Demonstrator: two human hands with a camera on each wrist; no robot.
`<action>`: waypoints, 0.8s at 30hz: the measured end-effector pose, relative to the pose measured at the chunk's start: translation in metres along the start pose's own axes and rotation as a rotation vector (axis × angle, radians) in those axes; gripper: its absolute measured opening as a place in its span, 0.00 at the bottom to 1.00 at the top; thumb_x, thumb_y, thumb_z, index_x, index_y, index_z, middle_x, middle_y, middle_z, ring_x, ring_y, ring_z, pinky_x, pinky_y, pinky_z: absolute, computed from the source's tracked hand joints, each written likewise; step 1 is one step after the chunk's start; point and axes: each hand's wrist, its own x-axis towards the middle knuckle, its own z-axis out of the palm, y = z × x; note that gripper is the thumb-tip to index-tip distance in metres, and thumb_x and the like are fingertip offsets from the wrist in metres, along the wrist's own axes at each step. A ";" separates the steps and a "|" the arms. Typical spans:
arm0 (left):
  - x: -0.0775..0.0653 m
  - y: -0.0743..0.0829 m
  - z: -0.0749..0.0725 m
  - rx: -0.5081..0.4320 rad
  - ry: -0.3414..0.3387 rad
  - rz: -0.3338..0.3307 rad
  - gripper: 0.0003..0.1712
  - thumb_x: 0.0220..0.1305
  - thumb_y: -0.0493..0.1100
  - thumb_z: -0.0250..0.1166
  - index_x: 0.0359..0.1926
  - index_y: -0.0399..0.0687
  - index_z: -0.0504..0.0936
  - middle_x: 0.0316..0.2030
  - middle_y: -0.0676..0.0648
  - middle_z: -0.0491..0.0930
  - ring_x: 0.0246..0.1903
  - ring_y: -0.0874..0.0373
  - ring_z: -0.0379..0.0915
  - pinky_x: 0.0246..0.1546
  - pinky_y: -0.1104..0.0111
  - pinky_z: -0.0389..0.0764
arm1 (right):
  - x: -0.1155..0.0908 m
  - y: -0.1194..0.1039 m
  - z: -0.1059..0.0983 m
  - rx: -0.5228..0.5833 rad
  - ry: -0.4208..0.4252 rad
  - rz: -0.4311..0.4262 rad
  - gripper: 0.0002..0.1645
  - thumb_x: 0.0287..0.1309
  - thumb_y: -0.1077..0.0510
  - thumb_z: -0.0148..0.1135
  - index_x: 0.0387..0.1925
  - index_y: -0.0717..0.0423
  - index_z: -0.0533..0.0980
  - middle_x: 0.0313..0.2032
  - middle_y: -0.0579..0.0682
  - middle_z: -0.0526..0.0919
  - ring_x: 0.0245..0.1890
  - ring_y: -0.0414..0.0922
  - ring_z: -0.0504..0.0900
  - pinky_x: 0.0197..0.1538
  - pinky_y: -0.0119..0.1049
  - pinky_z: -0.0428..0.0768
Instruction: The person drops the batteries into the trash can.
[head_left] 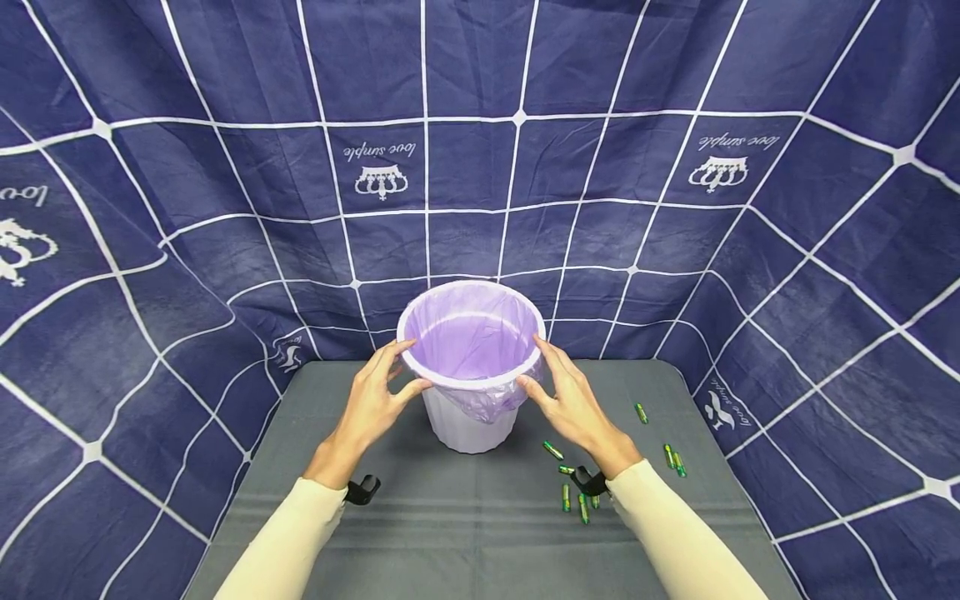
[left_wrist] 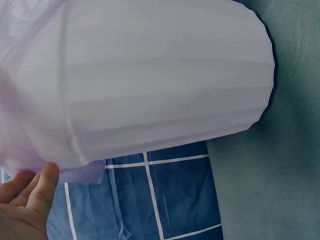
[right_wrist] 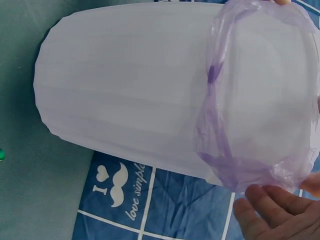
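Note:
A white ribbed trash can (head_left: 468,427) stands upright on the grey cloth, lined with a translucent purple trash bag (head_left: 476,342). The bag's edge is folded outward over the rim and hangs down outside, as the right wrist view shows. My left hand (head_left: 375,400) touches the left of the rim, thumb at the front and fingers spread farther back. On the opposite side my right hand (head_left: 570,398) rests on the rim likewise. Fairly straight fingers (right_wrist: 270,205) of the right hand lie against the bag outside the can.
Several green batteries lie right of the can, some near the right wrist, such as one battery (head_left: 553,450), and others farther right, like another battery (head_left: 642,413). Blue grid-patterned curtains (head_left: 480,167) rise behind and on both sides of the grey cloth (head_left: 420,533).

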 end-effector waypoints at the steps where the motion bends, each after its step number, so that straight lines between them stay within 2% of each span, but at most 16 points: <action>1: -0.001 0.000 0.001 -0.008 0.004 -0.002 0.45 0.63 0.41 0.89 0.79 0.43 0.82 0.73 0.34 0.83 0.69 0.34 0.87 0.66 0.50 0.92 | 0.000 0.000 0.001 -0.004 0.009 -0.007 0.48 0.84 0.48 0.71 0.91 0.60 0.63 0.85 0.65 0.74 0.86 0.66 0.75 0.87 0.67 0.73; 6: -0.004 0.004 0.000 -0.016 0.008 -0.009 0.45 0.61 0.40 0.90 0.77 0.43 0.83 0.72 0.35 0.84 0.68 0.36 0.87 0.64 0.54 0.93 | -0.005 0.001 0.003 -0.023 0.038 -0.036 0.49 0.81 0.50 0.75 0.90 0.62 0.64 0.83 0.67 0.76 0.84 0.67 0.77 0.86 0.66 0.74; 13: -0.012 0.011 -0.002 0.009 0.017 0.019 0.45 0.60 0.41 0.91 0.76 0.41 0.84 0.70 0.36 0.86 0.66 0.36 0.89 0.59 0.54 0.95 | -0.014 -0.001 0.001 -0.031 0.074 -0.070 0.49 0.78 0.52 0.77 0.89 0.63 0.66 0.81 0.67 0.78 0.81 0.66 0.80 0.84 0.65 0.77; 24: -0.034 0.022 -0.002 0.028 0.047 0.059 0.45 0.59 0.39 0.91 0.76 0.43 0.84 0.69 0.34 0.86 0.63 0.37 0.91 0.57 0.58 0.95 | -0.036 -0.007 -0.003 -0.047 0.141 -0.140 0.47 0.73 0.55 0.81 0.86 0.63 0.72 0.76 0.64 0.84 0.75 0.64 0.86 0.79 0.62 0.81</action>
